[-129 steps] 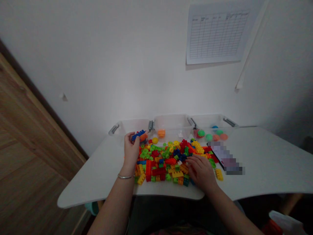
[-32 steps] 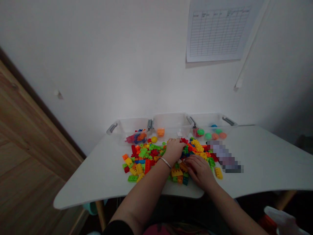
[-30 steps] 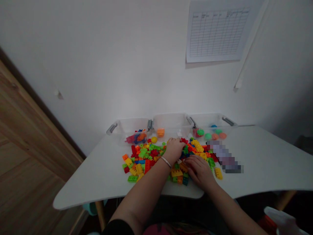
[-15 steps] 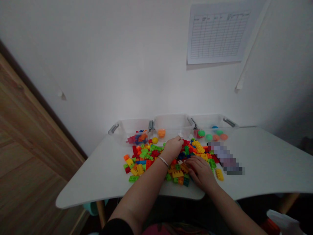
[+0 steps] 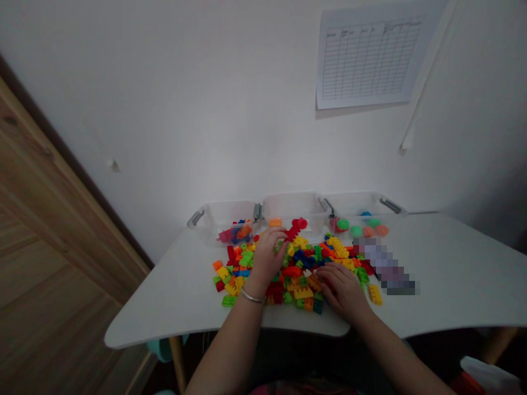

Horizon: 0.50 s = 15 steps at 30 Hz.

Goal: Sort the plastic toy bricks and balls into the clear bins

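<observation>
A heap of coloured plastic bricks (image 5: 296, 266) lies in the middle of the white table (image 5: 173, 307). My left hand (image 5: 267, 255) is raised over the heap with its fingers closed on a red toothed piece (image 5: 296, 226), just in front of the middle bin. My right hand (image 5: 341, 285) rests palm down on the right side of the heap, fingers curled among the bricks; what they hold, if anything, is hidden. A bangle sits on my left wrist.
Three clear bins stand in a row against the wall: the left bin (image 5: 214, 216) with red, blue and orange pieces, the middle bin (image 5: 288, 206) with an orange piece, the right bin (image 5: 358, 206) with round coloured pieces. A blurred flat object (image 5: 389, 269) lies right of the heap.
My left hand dropped a blue piece into the left bin, reached into the heap's far side, and now lifts a red toothed piece. My right hand stayed on the bricks.
</observation>
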### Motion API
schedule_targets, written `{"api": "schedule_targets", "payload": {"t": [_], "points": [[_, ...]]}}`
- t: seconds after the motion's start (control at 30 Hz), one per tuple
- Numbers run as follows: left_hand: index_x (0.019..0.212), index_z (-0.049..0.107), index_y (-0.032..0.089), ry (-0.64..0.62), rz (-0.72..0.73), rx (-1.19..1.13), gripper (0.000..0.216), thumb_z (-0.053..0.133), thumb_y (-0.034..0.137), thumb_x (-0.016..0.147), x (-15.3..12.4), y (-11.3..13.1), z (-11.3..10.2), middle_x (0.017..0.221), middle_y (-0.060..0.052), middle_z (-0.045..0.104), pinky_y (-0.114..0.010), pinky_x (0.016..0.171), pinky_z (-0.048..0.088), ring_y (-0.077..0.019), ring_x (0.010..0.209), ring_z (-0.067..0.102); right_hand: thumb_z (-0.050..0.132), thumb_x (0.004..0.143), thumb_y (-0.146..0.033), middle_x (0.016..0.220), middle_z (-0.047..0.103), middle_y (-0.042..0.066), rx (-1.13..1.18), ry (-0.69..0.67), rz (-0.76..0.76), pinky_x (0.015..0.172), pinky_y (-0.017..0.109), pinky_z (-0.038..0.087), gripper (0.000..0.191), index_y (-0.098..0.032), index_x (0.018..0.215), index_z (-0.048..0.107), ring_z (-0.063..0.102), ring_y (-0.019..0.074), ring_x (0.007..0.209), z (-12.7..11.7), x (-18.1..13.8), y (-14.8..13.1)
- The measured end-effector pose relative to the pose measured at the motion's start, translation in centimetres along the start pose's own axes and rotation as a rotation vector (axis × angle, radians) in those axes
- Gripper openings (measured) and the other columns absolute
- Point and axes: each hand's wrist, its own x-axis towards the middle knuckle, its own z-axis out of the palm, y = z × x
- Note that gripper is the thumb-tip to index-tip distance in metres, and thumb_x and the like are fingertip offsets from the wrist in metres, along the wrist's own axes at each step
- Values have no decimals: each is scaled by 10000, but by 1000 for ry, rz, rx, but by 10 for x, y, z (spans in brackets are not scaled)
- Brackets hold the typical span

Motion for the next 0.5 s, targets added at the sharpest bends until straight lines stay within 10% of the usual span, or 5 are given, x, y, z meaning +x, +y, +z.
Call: {"api": "schedule_targets", "payload": {"t": [0.23,0.5], "points": [[1086,492,195,433,-518,160,218,445,326,919,4,-56,-40,1085,-88,629,-329,894,492,-197,1035,608,503,887,-245,1054,705,64,18,-10,4,936,430,495,215,-226,1057,635,615,232,1050,-2,1,-1],[1027,538,171,265,-591,384,219,460,264,844,35,-115,-88,1083,-95,660,-335,923,459,-213,1028,614,501,887,-237,1066,698,75,18,-13,17,952,436,490,220,-220,1065,629,608,234,1068,-2,1,-2]]}}
